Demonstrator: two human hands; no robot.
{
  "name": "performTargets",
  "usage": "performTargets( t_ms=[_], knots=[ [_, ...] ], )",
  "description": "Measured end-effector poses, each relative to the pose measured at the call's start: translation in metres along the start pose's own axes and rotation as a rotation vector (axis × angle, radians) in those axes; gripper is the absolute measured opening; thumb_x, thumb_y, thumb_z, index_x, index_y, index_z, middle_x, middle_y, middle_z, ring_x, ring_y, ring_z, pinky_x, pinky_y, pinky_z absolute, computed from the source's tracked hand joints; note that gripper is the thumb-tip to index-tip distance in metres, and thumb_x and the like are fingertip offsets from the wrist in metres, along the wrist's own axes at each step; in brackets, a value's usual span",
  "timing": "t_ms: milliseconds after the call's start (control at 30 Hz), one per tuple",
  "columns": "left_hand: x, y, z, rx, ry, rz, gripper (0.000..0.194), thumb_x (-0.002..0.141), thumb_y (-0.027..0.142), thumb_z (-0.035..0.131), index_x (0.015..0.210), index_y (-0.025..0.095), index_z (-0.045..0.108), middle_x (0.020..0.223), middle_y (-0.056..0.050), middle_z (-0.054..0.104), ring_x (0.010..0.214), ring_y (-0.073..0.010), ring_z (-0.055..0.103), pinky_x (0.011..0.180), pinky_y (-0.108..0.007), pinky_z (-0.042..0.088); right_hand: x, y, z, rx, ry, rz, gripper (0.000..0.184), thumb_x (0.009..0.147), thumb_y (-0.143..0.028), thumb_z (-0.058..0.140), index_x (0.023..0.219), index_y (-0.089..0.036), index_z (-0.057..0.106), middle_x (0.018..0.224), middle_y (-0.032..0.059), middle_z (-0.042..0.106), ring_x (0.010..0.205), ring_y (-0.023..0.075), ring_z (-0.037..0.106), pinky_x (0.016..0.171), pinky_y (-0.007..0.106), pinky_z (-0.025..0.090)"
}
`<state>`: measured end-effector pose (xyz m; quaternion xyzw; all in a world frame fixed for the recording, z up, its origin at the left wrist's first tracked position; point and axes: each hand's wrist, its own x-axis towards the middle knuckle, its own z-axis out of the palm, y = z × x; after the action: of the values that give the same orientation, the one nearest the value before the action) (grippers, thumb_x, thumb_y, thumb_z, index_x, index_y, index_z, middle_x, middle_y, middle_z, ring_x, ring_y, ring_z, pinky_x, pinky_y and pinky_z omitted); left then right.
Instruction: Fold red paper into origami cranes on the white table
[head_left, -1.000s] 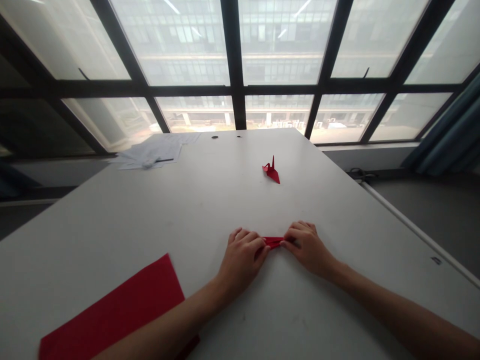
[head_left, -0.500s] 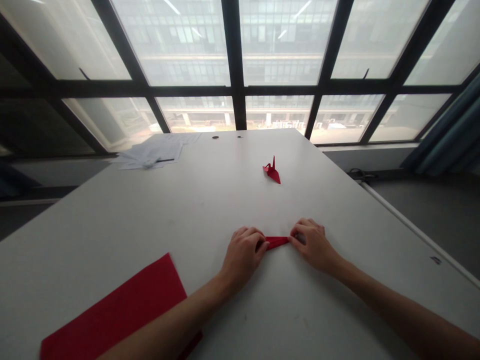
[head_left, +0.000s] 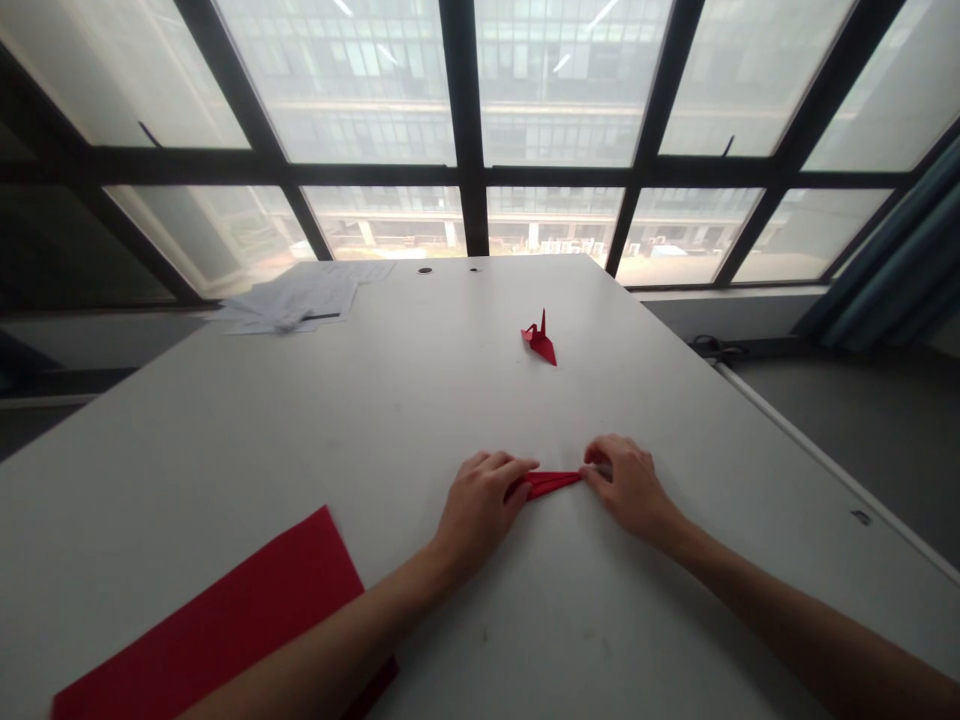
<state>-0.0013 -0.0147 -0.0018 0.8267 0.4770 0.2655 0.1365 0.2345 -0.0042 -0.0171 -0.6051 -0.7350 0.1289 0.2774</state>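
A narrow piece of folded red paper [head_left: 553, 483] lies between my two hands, low over the white table [head_left: 420, 420]. My left hand [head_left: 484, 505] grips its wider left end, with thumb and fingers closed around it and hiding that end. At the tapered right tip, my right hand [head_left: 626, 488] pinches the paper between thumb and fingers. Beyond the hands, a finished red paper crane [head_left: 540, 345] stands on the tabletop with one thin point upright.
Larger red paper sheets [head_left: 225, 610] lie at the lower left, partly under my left forearm. Loose white papers [head_left: 292, 298] with a dark pen [head_left: 320, 317] are at the far left. Framed windows [head_left: 555, 90] stand behind the table, and a blue curtain [head_left: 892, 270] hangs at right.
The fingers of my left hand have loosened slightly and slid left, so more of the folded paper shows. The whole view has shifted a little.
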Motion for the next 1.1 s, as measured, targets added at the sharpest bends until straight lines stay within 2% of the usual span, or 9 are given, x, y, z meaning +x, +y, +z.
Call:
performTargets(
  t_ms=[100,200,300,333,400,467,633,867,1100],
  knots=[
    [-0.001,-0.001,0.001,0.014,-0.008,0.031,0.021,0.094,0.022,0.061,0.099,0.034,0.077,0.095,-0.001,0.068,0.09,-0.0198,0.057,0.083,-0.033,0.046,0.002,0.007,-0.003,0.022,0.005,0.002,0.006,0.082,-0.019,0.06,0.085,-0.021,0.063,0.082,0.0037,0.066,0.083,0.0236,0.06,0.078,0.038,0.043],
    [-0.001,-0.001,0.002,0.019,-0.007,0.033,0.02,0.094,0.023,0.061,0.096,0.034,0.078,0.096,-0.001,0.068,0.09,-0.02,0.056,0.083,-0.033,0.046,0.002,0.008,-0.008,0.051,0.07,0.002,0.009,0.087,-0.022,0.056,0.085,-0.021,0.064,0.082,0.0048,0.067,0.081,0.0235,0.061,0.077,0.038,0.047],
    [-0.001,-0.002,0.002,0.018,-0.005,0.037,0.021,0.094,0.022,0.061,0.096,0.034,0.078,0.096,-0.001,0.068,0.09,-0.0202,0.056,0.083,-0.034,0.046,-0.007,-0.005,-0.012,0.013,0.182,-0.09,0.023,0.097,-0.024,0.044,0.103,-0.018,0.066,0.103,0.0109,0.07,0.099,0.0255,0.062,0.09,0.043,0.047],
    [-0.001,-0.002,0.002,0.019,-0.006,0.039,0.021,0.093,0.021,0.062,0.095,0.034,0.078,0.096,-0.001,0.068,0.089,-0.0202,0.056,0.083,-0.034,0.047,-0.013,-0.012,-0.011,-0.025,0.155,-0.161,0.03,0.099,-0.024,0.041,0.119,-0.017,0.062,0.118,0.0133,0.068,0.112,0.0261,0.059,0.098,0.045,0.044],
    [0.0,-0.002,0.002,0.02,-0.008,0.04,0.02,0.093,0.021,0.062,0.096,0.033,0.078,0.096,-0.001,0.068,0.089,-0.0201,0.056,0.084,-0.034,0.047,-0.024,-0.026,-0.007,-0.134,0.005,-0.322,0.046,0.101,-0.028,0.04,0.145,-0.015,0.043,0.144,0.015,0.053,0.136,0.0272,0.044,0.112,0.05,0.033],
    [0.0,-0.002,0.002,0.02,-0.006,0.039,0.02,0.093,0.023,0.062,0.098,0.033,0.078,0.096,-0.002,0.068,0.089,-0.0202,0.056,0.085,-0.034,0.047,-0.034,-0.034,-0.001,-0.231,-0.15,-0.449,0.063,0.1,-0.038,0.046,0.155,-0.016,0.026,0.157,0.0143,0.037,0.146,0.0289,0.03,0.118,0.055,0.024],
    [0.0,-0.002,0.002,0.02,-0.006,0.036,0.019,0.094,0.025,0.061,0.099,0.033,0.078,0.096,-0.002,0.068,0.09,-0.0201,0.057,0.085,-0.034,0.048,-0.044,-0.032,0.007,-0.314,-0.231,-0.479,0.08,0.096,-0.053,0.051,0.157,-0.014,0.019,0.16,0.0163,0.027,0.148,0.0314,0.025,0.119,0.06,0.019],
    [0.0,0.001,-0.003,0.02,-0.024,0.034,0.019,0.095,0.022,0.059,0.091,0.029,0.077,0.097,-0.001,0.07,0.089,-0.0192,0.058,0.086,-0.033,0.046,-0.042,-0.032,0.004,-0.311,-0.259,-0.455,0.078,0.096,-0.054,0.049,0.156,-0.012,0.023,0.16,0.0163,0.026,0.148,0.0308,0.024,0.12,0.058,0.021],
    [-0.001,0.001,-0.012,0.045,-0.075,0.065,0.014,0.092,0.03,0.065,0.102,0.033,0.075,0.1,0.001,0.07,0.091,-0.0205,0.057,0.088,-0.035,0.046,-0.04,-0.034,0.004,-0.31,-0.295,-0.422,0.077,0.096,-0.056,0.048,0.155,-0.01,0.026,0.16,0.0157,0.025,0.149,0.0299,0.024,0.121,0.055,0.021]
  ],
)
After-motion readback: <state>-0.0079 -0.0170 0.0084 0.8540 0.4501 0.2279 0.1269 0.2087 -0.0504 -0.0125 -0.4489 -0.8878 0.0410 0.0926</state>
